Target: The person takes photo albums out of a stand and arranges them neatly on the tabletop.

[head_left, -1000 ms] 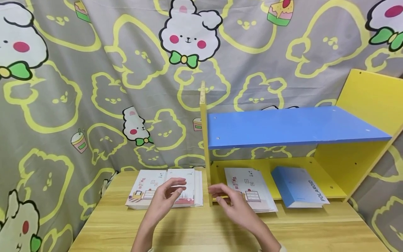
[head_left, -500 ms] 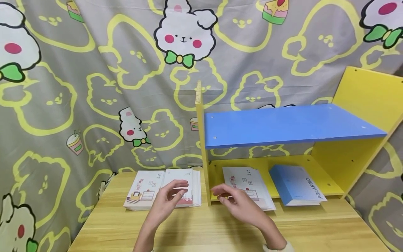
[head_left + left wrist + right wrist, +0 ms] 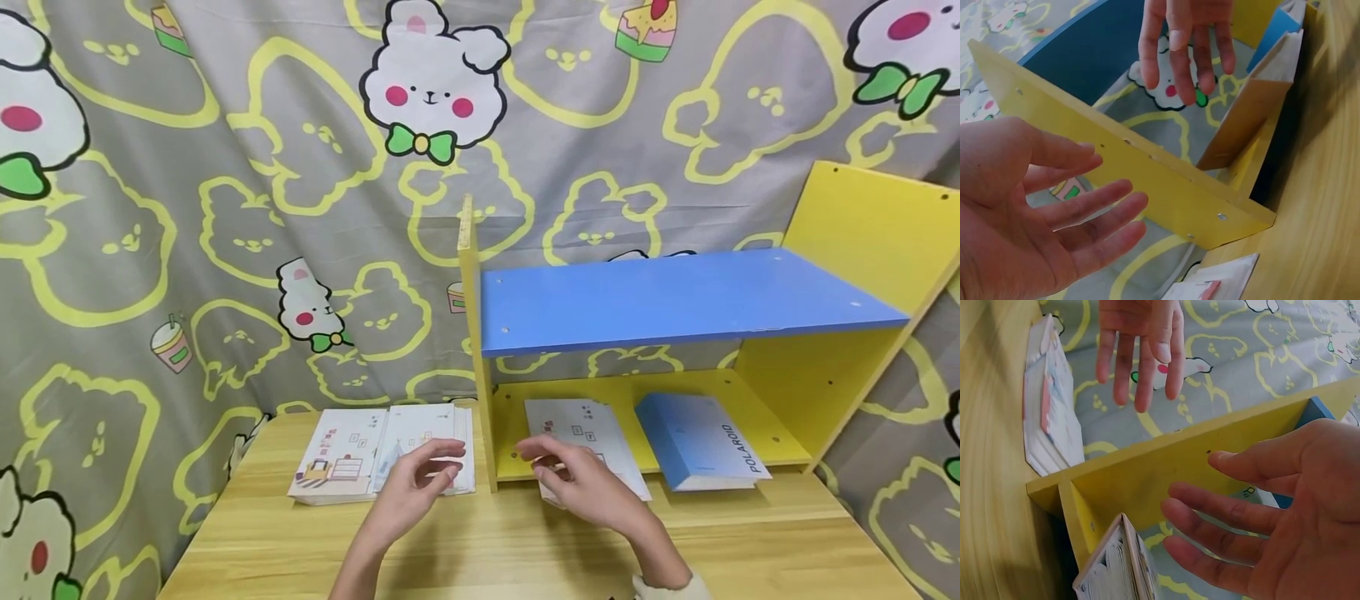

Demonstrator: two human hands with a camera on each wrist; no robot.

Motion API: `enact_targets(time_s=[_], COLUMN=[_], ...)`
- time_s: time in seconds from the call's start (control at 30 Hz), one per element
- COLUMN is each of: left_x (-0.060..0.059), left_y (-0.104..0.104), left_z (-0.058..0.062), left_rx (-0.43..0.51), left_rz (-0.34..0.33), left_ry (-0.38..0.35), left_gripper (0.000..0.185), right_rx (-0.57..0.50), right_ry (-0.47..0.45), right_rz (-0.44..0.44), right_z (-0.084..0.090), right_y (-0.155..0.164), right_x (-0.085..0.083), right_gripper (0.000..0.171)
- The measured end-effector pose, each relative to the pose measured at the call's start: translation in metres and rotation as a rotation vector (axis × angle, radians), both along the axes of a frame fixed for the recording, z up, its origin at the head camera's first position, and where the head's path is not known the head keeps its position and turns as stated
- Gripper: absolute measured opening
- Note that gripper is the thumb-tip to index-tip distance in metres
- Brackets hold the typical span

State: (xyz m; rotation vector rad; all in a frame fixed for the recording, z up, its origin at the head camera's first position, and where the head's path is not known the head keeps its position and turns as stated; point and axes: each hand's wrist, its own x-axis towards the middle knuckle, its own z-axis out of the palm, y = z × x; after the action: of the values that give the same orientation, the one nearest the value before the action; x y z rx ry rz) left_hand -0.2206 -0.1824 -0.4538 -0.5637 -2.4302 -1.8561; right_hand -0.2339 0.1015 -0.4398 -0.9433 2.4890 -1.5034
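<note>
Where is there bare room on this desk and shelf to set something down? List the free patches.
Free: the blue shelf board; the table strip in front of the yellow shelf unit; the lower shelf right of the blue Polaroid album. Crowded: the white booklets left of the divider, and the booklet stack beside the album.

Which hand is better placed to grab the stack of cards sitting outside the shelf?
Probably the left hand: it hovers open right over the card stack left of the yellow side panel. The right hand is across that panel.
</note>
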Motion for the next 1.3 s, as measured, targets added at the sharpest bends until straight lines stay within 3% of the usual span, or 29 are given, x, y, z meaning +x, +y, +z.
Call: enact_targets(time_s=[0.37,0.57,0.7,0.93,1.3], left_x=[0.001,0.001,0.003,0.003,0.001], left_y=[0.024,0.034,0.039,0.049,0.058], left_z=[-0.007,-0.015,-0.020,-0.026,-0.035], left_rx=[-0.018,0.027,0.062,0.130,0.123], left_rz=[-0.031,-0.067,-0.048,0.060,0.034], left_ry=[-0.035,-0.032,-0.020,-0.003,0.040], left_gripper=[0.032,0.036,0.036,0.028,0.030], right_rx=[0.012,0.009,0.008,0.027,0.007], right_ry=[-0.019,-0.021,-0.025,-0.022,0.007], right_rz=[-0.017,-0.003,0.009,-0.022,-0.093], right_z=[0.002,0.004,0.006,0.007,-0.003], right_y=[0.026,0.039,0.042,0.046,0.055], right_x=[-0.006,-0.010,-0.012,-0.012,-0.010], right_gripper=[0.035,0.036,0.037,0.037,0.037])
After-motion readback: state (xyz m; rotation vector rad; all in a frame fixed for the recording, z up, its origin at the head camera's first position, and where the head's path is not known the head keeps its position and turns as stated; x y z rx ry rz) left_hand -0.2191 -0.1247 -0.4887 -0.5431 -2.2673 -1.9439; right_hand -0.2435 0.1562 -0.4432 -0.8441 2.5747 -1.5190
